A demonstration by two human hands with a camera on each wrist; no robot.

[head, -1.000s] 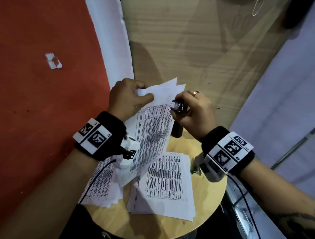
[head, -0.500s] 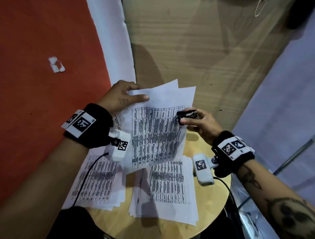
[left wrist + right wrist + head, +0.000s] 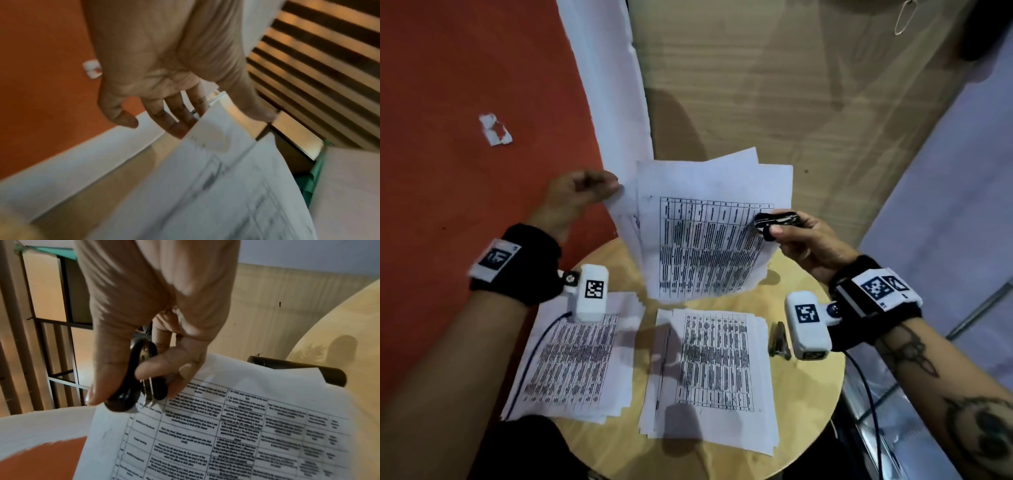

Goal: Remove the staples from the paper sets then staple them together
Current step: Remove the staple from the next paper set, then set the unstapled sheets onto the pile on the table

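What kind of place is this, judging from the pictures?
Probably a makeshift indoor work corner, not a proper office: a small round wooden table holding printed paper sets, a stapler, and a red floor around it.

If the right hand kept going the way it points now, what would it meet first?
Probably the held paper set: the right hand points the staple remover leftward, its claws already at the sheet's edge.

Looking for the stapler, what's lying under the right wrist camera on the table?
A small dark stapler-like tool lies on the round table, beside a paper stack. Its right part is hidden behind the camera.
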